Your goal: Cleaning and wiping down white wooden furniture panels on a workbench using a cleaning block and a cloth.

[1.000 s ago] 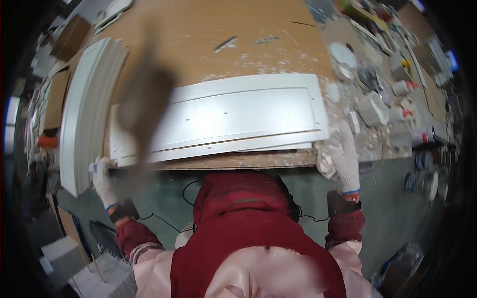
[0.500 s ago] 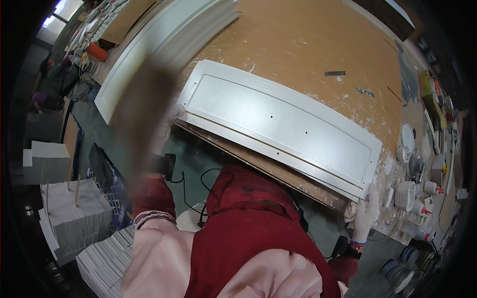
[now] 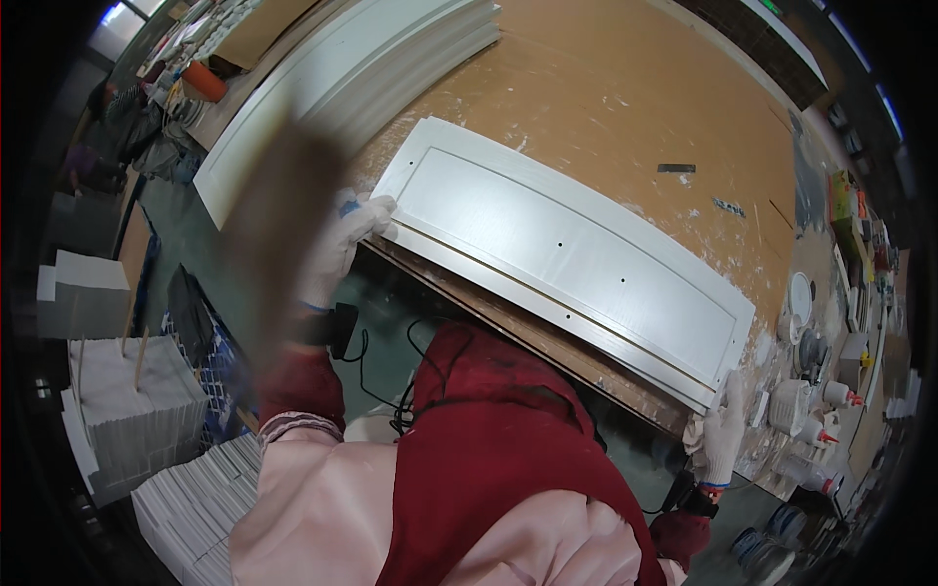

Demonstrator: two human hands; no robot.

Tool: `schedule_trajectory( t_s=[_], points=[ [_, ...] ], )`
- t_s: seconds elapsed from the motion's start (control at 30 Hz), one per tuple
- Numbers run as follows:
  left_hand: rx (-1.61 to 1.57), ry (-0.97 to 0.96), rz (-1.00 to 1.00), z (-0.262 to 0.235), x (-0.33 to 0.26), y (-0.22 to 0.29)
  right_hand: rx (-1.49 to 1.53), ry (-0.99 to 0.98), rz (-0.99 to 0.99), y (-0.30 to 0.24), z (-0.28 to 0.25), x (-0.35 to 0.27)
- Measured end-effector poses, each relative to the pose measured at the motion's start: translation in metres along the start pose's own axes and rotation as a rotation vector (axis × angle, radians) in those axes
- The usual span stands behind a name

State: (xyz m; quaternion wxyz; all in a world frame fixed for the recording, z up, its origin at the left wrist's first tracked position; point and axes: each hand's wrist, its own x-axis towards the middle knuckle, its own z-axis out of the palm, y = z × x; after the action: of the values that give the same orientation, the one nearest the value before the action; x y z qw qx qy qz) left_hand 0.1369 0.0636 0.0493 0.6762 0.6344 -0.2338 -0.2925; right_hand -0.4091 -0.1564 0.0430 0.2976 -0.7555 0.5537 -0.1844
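Note:
A long white cabinet panel (image 3: 547,234) with a raised border and several small dark holes lies slantwise along the near edge of the worktable. My left hand (image 3: 342,244), in a white knit glove, grips its near left corner with the fingers over the top face. A dark brown blur close to the camera hides part of that hand and forearm. At the opposite end, my gloved right hand (image 3: 719,439) is closed around the near right corner, partly hidden by the panel. Under the panel's near side runs a thinner brown board edge (image 3: 547,342).
A stack of white panels (image 3: 391,73) stands at the far left of the brown worktable (image 3: 586,117). Glue bottles (image 3: 816,430) and tubs crowd its right side. White stacked sheets (image 3: 147,391) lie at lower left. A black cable (image 3: 366,376) hangs beside my left forearm.
The whole view has shifted and turned slightly. My left hand's fingers now show over the panel's corner, where the blur hid more of them before. Both hands stay at the panel's ends.

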Motion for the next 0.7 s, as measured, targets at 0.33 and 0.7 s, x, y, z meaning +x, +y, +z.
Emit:
schedule_trajectory(
  t_s=[0.33, 0.7],
  points=[
    [-0.045, 0.017, -0.021, -0.022, -0.004, -0.001, 0.134, -0.061, 0.076, -0.022, -0.009, -0.005],
    [0.103, 0.242, -0.09, 0.0, -0.024, -0.001, 0.514, 0.181, -0.273, -0.182, -0.054, 0.025]
  ],
)
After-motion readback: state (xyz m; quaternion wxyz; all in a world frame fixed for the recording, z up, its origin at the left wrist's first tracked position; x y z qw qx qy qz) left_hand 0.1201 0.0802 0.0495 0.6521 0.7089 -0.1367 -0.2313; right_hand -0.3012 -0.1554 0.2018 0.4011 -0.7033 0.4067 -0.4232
